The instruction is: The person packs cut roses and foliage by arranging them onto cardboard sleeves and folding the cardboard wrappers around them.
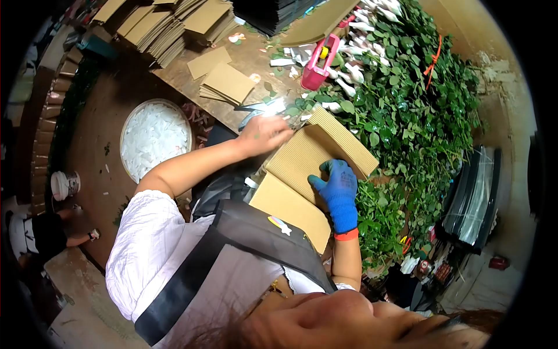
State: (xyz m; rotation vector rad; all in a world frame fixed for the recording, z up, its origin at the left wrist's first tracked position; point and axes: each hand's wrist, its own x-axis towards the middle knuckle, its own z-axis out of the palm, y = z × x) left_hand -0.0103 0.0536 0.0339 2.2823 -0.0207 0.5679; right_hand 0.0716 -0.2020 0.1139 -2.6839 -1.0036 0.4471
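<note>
A corrugated cardboard sheet (pixel 296 157) lies in front of me with its far right part folded up; a smoother tan piece (pixel 290 212) is nearer my body. My right hand (pixel 337 183), in a blue glove with green fingertips, rests on the corrugated sheet, thumb and fingers apart. My bare left hand (pixel 264 135) is at the sheet's left edge, fingers bent and blurred; whatever they may hold is hidden. Just beyond it, a tool with blue-grey handles (pixel 251 109) lies on the wooden table (pixel 180 72), partly lost in glare.
Cardboard stacks (pixel 229 82) and a pink tape dispenser (pixel 319 64) are on the table. Leafy stems (pixel 407 110) with white-wrapped heads fill the right. A round container of white scraps (pixel 156 139) stands at left, near a white bucket (pixel 65 185). Another person (pixel 43 232) is at far left.
</note>
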